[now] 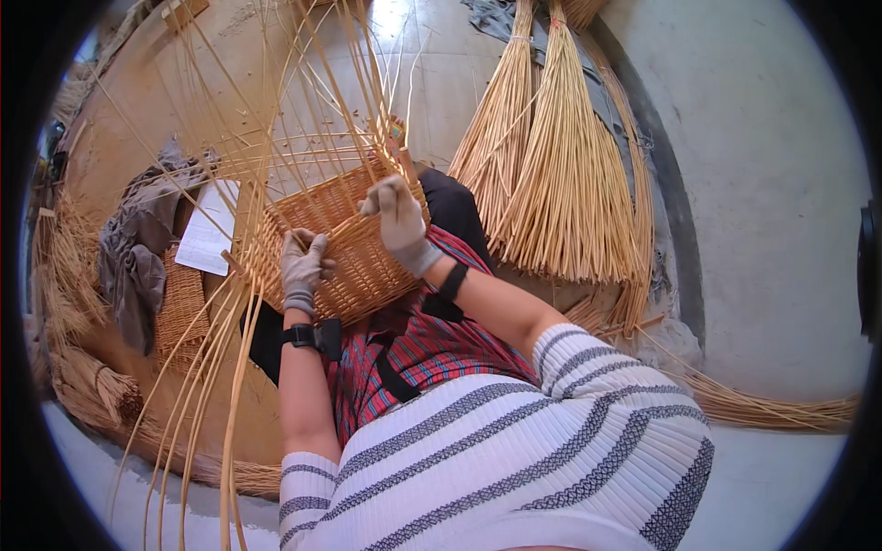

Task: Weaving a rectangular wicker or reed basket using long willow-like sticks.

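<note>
A partly woven wicker basket (354, 271) lies tilted across my lap, with long loose wicker rods (262, 119) standing out from its far and left sides. My left hand (306, 266), in a pale grey glove, is closed at the left end of the basket's near rim, thumb and fingers pinching that edge. Farther right, my right hand (400, 220), gloved alike, is bent over the same rim with its fingers curled. What the right fingertips hold is hidden. Between the two hands runs the upper edge of the near woven wall.
Large bundles of wicker rods (560, 184) lie at the far right. Left of the basket are a white paper sheet (211, 228), a dark grey cloth (142, 243) and a flat woven wicker panel (182, 308). More loose rods (216, 367) stick out toward me at the left.
</note>
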`<action>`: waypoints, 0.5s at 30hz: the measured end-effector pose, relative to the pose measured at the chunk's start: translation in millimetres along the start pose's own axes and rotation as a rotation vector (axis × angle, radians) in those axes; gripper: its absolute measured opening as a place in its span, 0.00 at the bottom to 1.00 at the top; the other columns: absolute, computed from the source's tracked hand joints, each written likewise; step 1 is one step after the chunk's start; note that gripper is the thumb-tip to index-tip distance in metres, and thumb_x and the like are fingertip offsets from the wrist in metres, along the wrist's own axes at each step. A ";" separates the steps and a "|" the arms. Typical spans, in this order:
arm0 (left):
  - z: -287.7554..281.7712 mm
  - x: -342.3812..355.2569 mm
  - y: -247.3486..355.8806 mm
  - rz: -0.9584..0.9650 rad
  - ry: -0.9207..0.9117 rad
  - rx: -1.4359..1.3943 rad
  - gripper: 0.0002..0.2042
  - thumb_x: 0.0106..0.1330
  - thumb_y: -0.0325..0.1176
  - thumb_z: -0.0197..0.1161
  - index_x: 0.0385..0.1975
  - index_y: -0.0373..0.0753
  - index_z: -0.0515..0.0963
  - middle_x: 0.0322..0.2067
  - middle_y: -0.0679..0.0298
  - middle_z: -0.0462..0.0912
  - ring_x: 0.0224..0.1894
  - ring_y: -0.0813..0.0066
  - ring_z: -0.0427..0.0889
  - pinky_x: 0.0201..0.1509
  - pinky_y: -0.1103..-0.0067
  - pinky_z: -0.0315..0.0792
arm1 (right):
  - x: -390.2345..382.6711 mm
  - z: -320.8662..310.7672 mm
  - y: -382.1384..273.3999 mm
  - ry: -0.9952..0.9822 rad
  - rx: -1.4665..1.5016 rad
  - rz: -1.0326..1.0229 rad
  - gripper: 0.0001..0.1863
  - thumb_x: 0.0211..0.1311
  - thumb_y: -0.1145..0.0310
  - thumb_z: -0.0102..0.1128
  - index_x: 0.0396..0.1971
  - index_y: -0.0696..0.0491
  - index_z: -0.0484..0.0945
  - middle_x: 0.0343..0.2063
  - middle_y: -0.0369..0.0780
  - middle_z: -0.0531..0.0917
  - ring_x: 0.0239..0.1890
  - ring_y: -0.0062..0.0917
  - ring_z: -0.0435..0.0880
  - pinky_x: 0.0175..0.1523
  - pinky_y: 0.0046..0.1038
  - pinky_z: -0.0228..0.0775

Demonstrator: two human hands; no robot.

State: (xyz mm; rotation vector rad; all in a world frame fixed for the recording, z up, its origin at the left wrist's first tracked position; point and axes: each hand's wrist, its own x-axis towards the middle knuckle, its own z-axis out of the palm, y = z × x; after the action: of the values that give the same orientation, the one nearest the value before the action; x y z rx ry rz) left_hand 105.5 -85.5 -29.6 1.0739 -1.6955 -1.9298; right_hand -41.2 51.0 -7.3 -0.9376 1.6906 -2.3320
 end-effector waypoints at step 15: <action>24.6 -0.5 12.2 0.436 0.474 -0.106 0.14 0.76 0.45 0.59 0.50 0.43 0.72 0.38 0.56 0.87 0.16 0.72 0.80 0.18 0.76 0.75 | 19.8 -91.3 -23.6 0.401 -0.050 0.342 0.09 0.71 0.68 0.64 0.44 0.52 0.75 0.35 0.42 0.87 0.37 0.24 0.86 0.37 0.22 0.78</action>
State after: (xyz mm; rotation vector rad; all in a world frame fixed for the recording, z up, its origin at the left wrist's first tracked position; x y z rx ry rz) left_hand 85.2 -71.0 -18.0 0.9315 -1.3993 -1.3471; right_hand -100.1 126.3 4.7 -0.1598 1.8702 -2.3518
